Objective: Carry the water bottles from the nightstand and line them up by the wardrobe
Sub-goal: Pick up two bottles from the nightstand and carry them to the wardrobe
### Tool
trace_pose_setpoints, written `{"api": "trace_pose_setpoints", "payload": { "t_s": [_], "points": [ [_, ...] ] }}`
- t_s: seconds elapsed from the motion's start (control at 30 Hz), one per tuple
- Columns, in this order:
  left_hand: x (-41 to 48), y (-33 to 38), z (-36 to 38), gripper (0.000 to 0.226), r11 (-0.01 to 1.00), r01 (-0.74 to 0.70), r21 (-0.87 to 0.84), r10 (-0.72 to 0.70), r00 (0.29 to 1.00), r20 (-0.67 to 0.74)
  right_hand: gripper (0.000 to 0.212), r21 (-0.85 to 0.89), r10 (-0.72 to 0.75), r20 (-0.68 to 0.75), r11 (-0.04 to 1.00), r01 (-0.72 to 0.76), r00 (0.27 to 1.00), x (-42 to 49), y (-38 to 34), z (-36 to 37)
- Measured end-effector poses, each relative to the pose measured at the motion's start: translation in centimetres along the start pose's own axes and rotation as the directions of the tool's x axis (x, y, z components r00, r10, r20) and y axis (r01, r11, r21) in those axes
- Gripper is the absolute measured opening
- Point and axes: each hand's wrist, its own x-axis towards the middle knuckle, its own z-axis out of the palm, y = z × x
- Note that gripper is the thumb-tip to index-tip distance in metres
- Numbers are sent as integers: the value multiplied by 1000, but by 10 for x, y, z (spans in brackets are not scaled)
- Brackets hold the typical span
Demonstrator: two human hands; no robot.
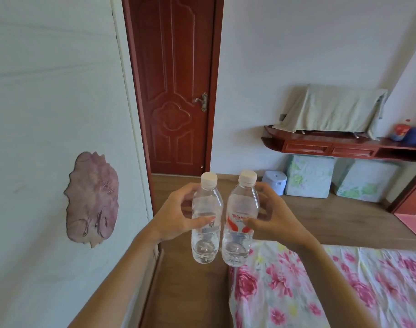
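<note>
The left hand curls fingers and thumb round the middle of the left bottle. The right hand grips the right bottle the same way, at its label. Both capped bottles are held upright in the air, close side by side, just off the left edge of the bed, over the floor. The clear plastic looks thin, smooth and squeezable. They are probably full, so fairly heavy, and a firm mid-body hold suits them.
</note>
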Motion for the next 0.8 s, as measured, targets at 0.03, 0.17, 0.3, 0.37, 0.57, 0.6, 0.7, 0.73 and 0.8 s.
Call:
{"api": "trace_pose_setpoints", "payload": {
  "t_s": [0.03,0.17,0.3,0.37,0.57,0.6,0.7,0.73,0.8],
  "points": [
    [7,0,-1,65,1000,-1,0,1,1000,-3,68,3,0,-5,1000,0,1000,6,2,-3],
    [37,-4,-5,63,1000,-11,-5,11,1000,-12,67,14,-28,-10,1000,28,1000,36,12,-13],
    [59,-18,-11,64,1000,-1,-5,1,1000,-17,65,51,-50,-21,997,51,999,62,23,-19],
    [72,-27,-14,64,1000,2,-15,-2,1000,-12,65,69,-48,-33,996,50,998,76,31,-20],
    [124,-56,-24,62,999,-8,-34,8,1000,21,69,126,-39,-108,991,52,993,120,52,-16],
    [134,-61,-26,62,999,-11,-38,12,999,30,68,124,-35,-109,991,49,993,130,55,-16],
    [166,-77,-34,62,998,-29,-61,32,998,48,65,101,-19,-94,995,28,995,164,60,-19],
    [177,-82,-37,63,996,-35,-76,39,998,50,65,89,-17,-90,996,25,996,176,62,-20],
    [197,-92,-44,62,995,-51,-88,56,997,58,64,76,-17,-86,997,24,996,200,65,-23]
  ]
}}
